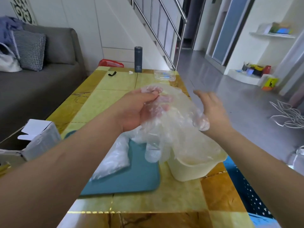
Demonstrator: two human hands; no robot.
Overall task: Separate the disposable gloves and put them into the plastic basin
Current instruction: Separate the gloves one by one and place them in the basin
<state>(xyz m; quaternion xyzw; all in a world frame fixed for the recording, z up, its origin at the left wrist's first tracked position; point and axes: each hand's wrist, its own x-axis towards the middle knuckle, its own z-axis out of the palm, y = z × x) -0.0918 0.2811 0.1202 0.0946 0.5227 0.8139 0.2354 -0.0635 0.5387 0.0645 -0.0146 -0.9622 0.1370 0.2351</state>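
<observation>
Clear gloves [171, 125] pinched in left hand [136, 111] drape over cream basin [189, 170], right hand [212, 107] spread

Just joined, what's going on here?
A person works bare-handed at a table. The left hand grips a clump of clear disposable gloves, held up over the pale plastic basin. The right hand is open beside the clump, palm toward it. Some clear film seems to lie in the basin already. A white heap of more gloves lies on the teal tray, left of the basin.
</observation>
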